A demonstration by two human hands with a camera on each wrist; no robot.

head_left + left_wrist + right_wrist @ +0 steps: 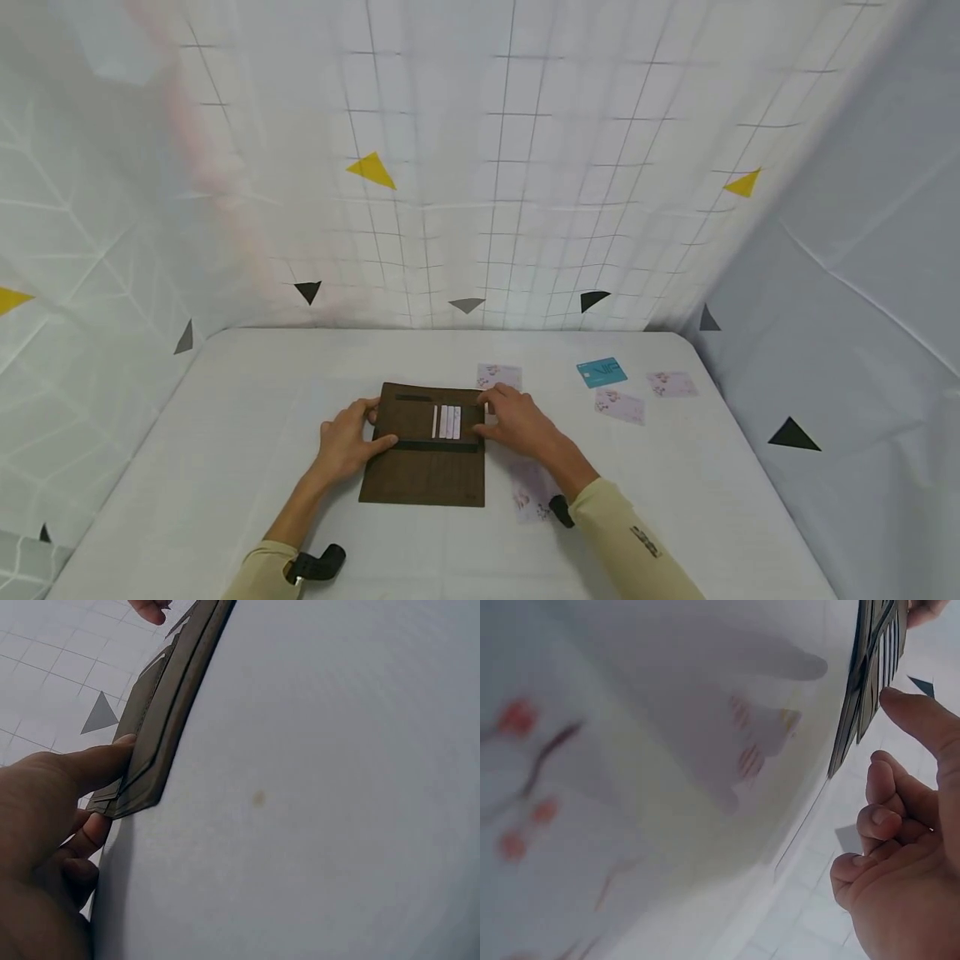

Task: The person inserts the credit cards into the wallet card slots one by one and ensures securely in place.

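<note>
A brown wallet lies unfolded over the table, with several pale cards showing in its upper panel's slots. My left hand grips its left edge, thumb on the front face. In the left wrist view that hand holds the wallet by a corner, other fingers beneath. At the right edge, beside the cards, my right hand holds the wallet between thumb and fingers. The right wrist view shows the right hand with its thumb against the wallet and several fingertips curled; one finger is hidden.
Flowered cards lie behind the wallet, at the right, farther right and under my right forearm. A blue card lies at the back right. The white table ends at a curtain.
</note>
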